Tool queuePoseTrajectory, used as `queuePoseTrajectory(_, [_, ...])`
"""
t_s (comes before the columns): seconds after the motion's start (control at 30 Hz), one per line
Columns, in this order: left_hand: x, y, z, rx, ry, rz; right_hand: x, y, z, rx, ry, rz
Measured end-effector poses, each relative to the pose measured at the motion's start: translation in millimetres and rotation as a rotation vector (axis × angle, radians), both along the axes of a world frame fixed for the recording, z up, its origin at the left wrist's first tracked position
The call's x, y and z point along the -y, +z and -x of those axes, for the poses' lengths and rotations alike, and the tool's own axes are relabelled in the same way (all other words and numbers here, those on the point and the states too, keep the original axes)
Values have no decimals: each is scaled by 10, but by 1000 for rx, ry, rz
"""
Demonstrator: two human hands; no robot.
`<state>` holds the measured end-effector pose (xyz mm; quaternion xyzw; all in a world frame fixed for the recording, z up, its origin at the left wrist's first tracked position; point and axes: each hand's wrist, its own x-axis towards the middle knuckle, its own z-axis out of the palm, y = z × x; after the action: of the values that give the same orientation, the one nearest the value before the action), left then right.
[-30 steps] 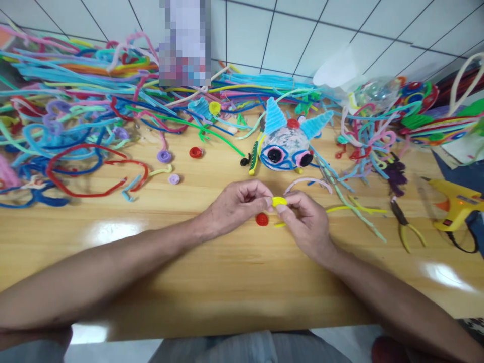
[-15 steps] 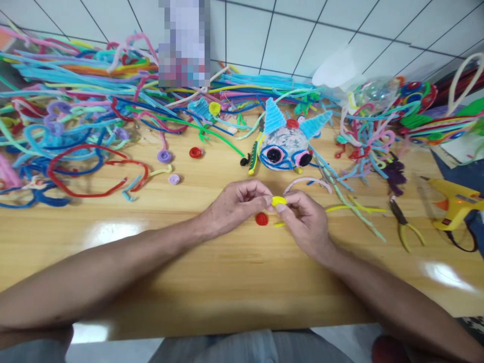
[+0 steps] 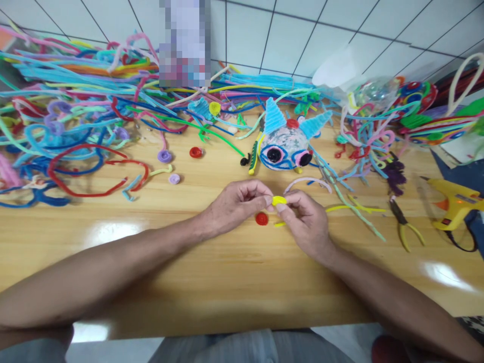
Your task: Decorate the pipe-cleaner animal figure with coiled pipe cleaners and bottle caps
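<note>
Between the fingertips of both hands is a small yellow pipe-cleaner coil (image 3: pixel 279 200), held just above the table. My left hand (image 3: pixel 244 201) pinches its left side; my right hand (image 3: pixel 305 214) grips it from the right with thumb and forefinger. On the wood below lies a red pipe-cleaner coil (image 3: pixel 261 218), close to my left fingertips. A short yellow pipe-cleaner piece (image 3: pixel 279 224) pokes out beside my right thumb. Beyond the hands stands a pipe-cleaner animal head (image 3: pixel 286 138) with blue ears, black eyes and a red spot on top.
Heaps of coloured pipe cleaners (image 3: pixel 86 101) cover the back and left of the wooden table (image 3: pixel 189 282). To the right lie pliers (image 3: pixel 404 224) and a yellow glue gun (image 3: pixel 457 201). A green-handled tool (image 3: pixel 253 159) leans by the animal head. Small coils (image 3: pixel 195 152) sit left of centre.
</note>
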<state>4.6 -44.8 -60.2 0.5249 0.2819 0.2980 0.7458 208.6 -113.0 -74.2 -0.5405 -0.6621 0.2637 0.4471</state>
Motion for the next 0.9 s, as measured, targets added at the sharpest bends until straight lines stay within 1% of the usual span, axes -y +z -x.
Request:
queuePoseTrajectory(0.23, [-6, -12, 6, -2, -15, -17, 6, -21, -11, -14, -12, 50])
queuePoseTrajectory(0.6, [-11, -5, 7, -30, -33, -28, -3, 5, -8, -25, -24, 84])
queuePoseTrajectory(0.9, [-17, -20, 14, -68, -20, -89, 3, -9, -11, -34, -11, 52])
